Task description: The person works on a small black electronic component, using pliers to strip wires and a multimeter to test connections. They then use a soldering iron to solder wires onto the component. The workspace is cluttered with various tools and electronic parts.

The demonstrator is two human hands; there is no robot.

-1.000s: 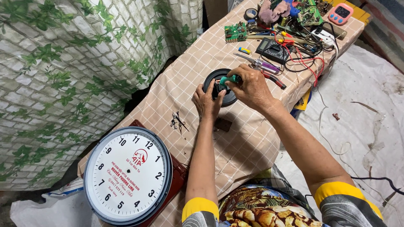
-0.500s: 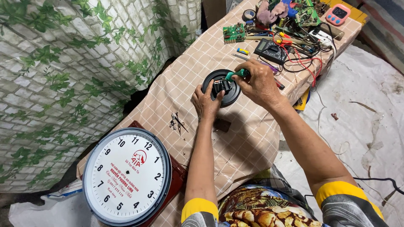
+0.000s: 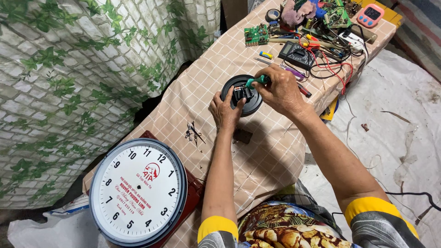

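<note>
In the head view, a round black disc-shaped part (image 3: 242, 94) lies flat on the checked tablecloth (image 3: 257, 151), about midway along the table and straight ahead of the person. The left hand (image 3: 225, 111) rests on the cloth at the near-left edge of the disc, its fingers curled against the rim and the small black block at the disc's centre, steadying it. The right hand (image 3: 282, 92) comes in from the right and sits just beside and partly over the disc's right edge; it is closed around a green-handled screwdriver (image 3: 256, 81), whose handle sticks out to the left above the disc's middle. The tip is hidden, so whether it touches the part cannot be told.

Near the left wrist, a small dark square piece (image 3: 242, 135) lies on the cloth, and a little to its left lies a cluster of thin black clock hands (image 3: 194, 132). A large white-faced wall clock (image 3: 138, 192) with a blue rim lies at the near-left corner, well apart from the hands. At the far end of the table sit a green circuit board (image 3: 256, 34), a black multimeter (image 3: 296, 54) with red leads, and a pink timer (image 3: 370, 15).
</note>
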